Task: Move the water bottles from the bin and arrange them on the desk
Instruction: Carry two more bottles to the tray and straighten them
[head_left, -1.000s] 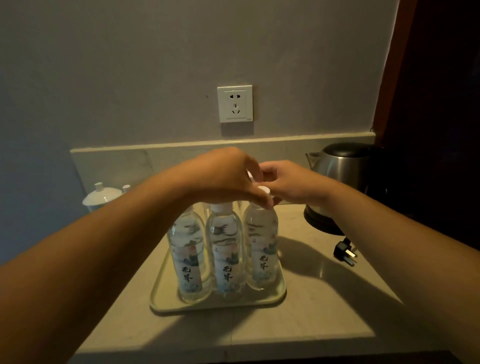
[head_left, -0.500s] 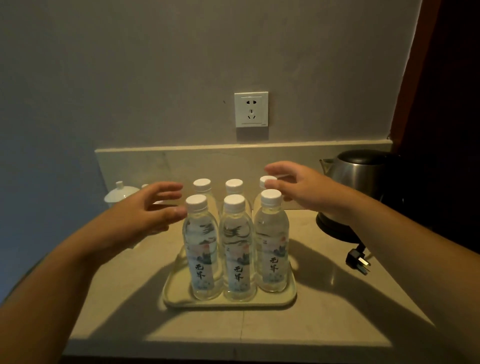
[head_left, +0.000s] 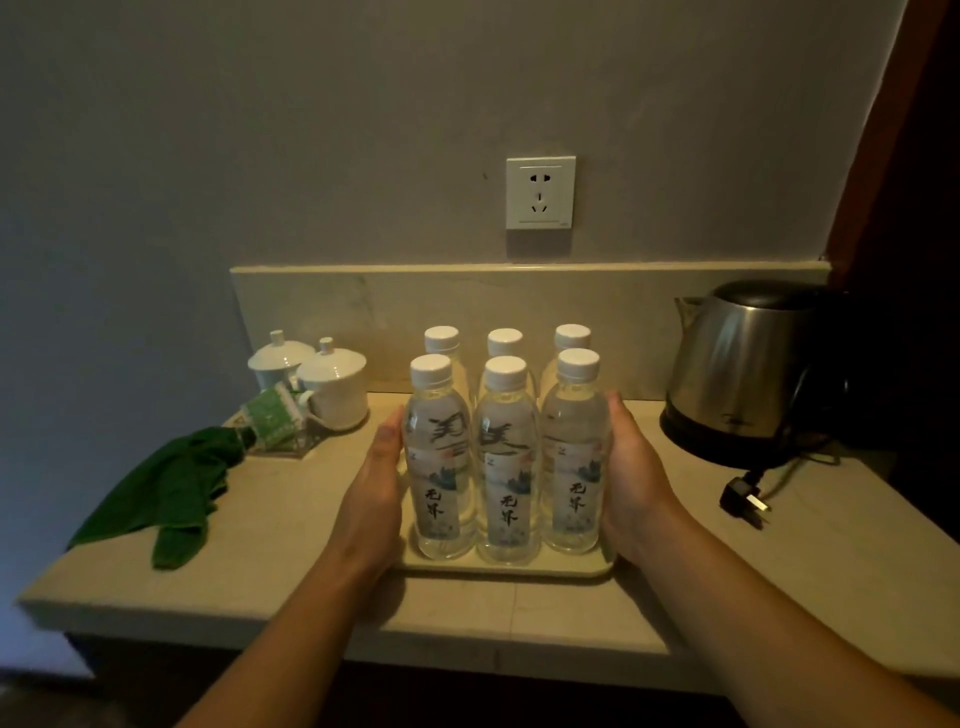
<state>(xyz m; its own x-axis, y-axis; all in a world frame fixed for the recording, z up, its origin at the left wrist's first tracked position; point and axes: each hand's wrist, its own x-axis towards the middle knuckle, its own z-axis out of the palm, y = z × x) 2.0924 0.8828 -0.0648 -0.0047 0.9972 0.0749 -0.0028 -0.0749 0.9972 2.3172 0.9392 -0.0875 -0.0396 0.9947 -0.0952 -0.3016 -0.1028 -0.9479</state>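
Clear plastic bottles (head_left: 503, 447), six in all, stand upright with white caps in two rows of three on a pale tray (head_left: 506, 570) at the middle of the stone surface (head_left: 291, 561). Left to right: a green cloth (head_left: 166, 488) lies at the far left, with a green packet (head_left: 272, 415) and two lidded cups (head_left: 319, 379) behind it; the left hand (head_left: 376, 499) lies flat against the outer side of the left front bottle (head_left: 439, 457), fingers straight and pointing away from the person, gripping nothing; the block of bottles sits between the palms; the right hand (head_left: 631, 483) mirrors the left against the right front bottle (head_left: 574, 452), likewise flat and ungripped; a steel kettle (head_left: 748, 374) and its loose plug (head_left: 743, 501) stand well apart to the right. A socket (head_left: 540, 192) is on the wall above. The deciding relation: each bottle's long axis is vertical, and the group lies directly inward from both palms, equally near each hand. The step in hand appears to be squaring the rows. An inward squeeze seems suited to this; uneven pressure could tip a bottle, since they are tall and narrow.
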